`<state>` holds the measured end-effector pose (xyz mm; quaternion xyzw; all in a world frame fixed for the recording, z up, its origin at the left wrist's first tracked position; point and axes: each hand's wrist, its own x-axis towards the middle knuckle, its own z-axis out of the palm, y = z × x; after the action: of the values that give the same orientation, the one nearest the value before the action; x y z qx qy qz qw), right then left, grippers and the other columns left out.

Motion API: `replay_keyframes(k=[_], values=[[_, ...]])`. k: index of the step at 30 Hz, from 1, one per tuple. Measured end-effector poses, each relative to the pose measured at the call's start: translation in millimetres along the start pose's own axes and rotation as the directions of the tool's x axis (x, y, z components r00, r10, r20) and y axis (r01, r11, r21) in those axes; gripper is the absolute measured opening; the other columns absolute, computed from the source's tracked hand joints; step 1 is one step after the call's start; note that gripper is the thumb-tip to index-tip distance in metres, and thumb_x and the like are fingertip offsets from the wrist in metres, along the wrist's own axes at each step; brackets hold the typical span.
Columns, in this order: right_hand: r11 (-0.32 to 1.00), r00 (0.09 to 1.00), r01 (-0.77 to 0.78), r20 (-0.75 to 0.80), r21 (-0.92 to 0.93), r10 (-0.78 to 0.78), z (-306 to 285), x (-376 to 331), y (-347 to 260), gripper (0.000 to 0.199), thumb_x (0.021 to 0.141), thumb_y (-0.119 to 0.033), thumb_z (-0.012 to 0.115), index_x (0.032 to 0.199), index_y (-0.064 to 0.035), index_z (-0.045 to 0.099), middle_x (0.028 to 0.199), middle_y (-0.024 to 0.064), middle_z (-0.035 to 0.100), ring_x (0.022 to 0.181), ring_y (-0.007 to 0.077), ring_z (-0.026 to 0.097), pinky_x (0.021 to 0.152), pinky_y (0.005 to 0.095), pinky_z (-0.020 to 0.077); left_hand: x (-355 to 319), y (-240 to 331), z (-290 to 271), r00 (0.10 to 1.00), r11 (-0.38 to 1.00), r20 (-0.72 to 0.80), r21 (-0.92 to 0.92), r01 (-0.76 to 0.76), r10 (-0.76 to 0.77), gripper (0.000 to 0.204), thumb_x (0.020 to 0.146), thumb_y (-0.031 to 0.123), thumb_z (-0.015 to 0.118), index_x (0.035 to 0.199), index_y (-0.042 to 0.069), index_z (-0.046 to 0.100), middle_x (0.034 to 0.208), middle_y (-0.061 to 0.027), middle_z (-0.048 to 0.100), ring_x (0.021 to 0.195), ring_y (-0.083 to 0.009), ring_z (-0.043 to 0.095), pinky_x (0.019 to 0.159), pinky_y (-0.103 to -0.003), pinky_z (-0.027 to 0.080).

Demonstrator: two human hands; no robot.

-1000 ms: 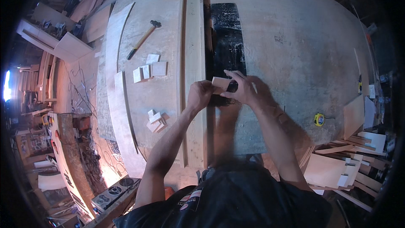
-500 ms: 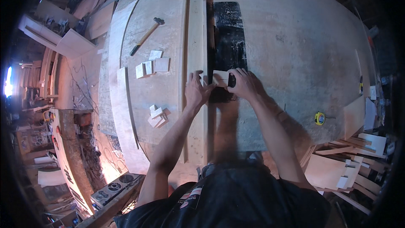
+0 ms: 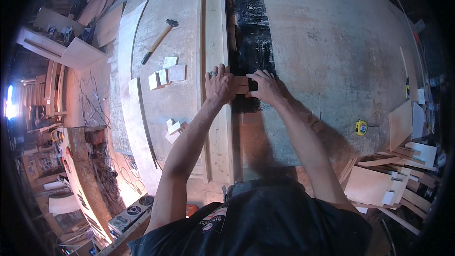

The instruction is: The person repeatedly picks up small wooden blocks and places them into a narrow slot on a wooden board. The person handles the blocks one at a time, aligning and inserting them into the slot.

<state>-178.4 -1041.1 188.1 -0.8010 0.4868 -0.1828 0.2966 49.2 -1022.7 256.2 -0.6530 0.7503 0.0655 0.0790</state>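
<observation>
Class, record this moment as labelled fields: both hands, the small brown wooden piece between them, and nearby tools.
Wooden piece: small, flat, brown, over a black rectangular patch
Left hand: over the long pale wooden beam, fingers extended
Right hand: fingertips at the wooden piece's right end
Left of beam: black-headed hammer with wooden handle; small pale square blocks
Right side: yellow tape measure

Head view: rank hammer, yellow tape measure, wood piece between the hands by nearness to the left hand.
From the left hand:
1. Wood piece: just right, between both hands.
2. Hammer: up and left.
3. Yellow tape measure: far right, past the right hand.
</observation>
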Motion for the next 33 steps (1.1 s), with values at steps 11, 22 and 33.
replay_keyframes(k=[11,22,33], values=[[0.998,0.997,-0.050,0.054,0.030,0.049,-6,17,8,0.074,0.082,-0.034,0.096,0.150,-0.0164,0.074,0.135,0.0070,0.073,0.137,0.0349,0.062,0.124,0.0551,0.0471,22,-2,-2,0.997,0.994,0.011,-0.068,0.082,-0.081,0.041,0.083,0.035,0.091,0.122,0.025,0.086,0.140,-0.0092,0.060,0.139,-0.0298,0.058,0.112,-0.053,0.043],[1.000,0.996,0.027,-0.084,0.010,-0.026,-1,38,17,0.072,0.079,-0.031,0.095,0.146,-0.0147,0.075,0.116,0.0046,0.071,0.118,0.0298,0.065,0.109,0.0477,0.0524,48,-11,-13,0.998,0.999,0.035,-0.020,0.048,-0.048,0.058,0.069,0.039,0.101,0.124,0.027,0.085,0.141,-0.0066,0.060,0.141,-0.0260,0.057,0.110,-0.050,0.043],[1.000,0.997,-0.009,-0.073,0.005,0.009,-10,82,31,0.072,0.080,-0.030,0.094,0.148,-0.0160,0.074,0.117,0.0037,0.070,0.122,0.0304,0.065,0.111,0.0502,0.0498,98,-22,-21,0.996,0.996,0.025,-0.014,0.085,-0.085,0.068,0.064,0.039,0.106,0.128,0.031,0.085,0.144,-0.0045,0.061,0.145,-0.0263,0.056,0.113,-0.052,0.043]])
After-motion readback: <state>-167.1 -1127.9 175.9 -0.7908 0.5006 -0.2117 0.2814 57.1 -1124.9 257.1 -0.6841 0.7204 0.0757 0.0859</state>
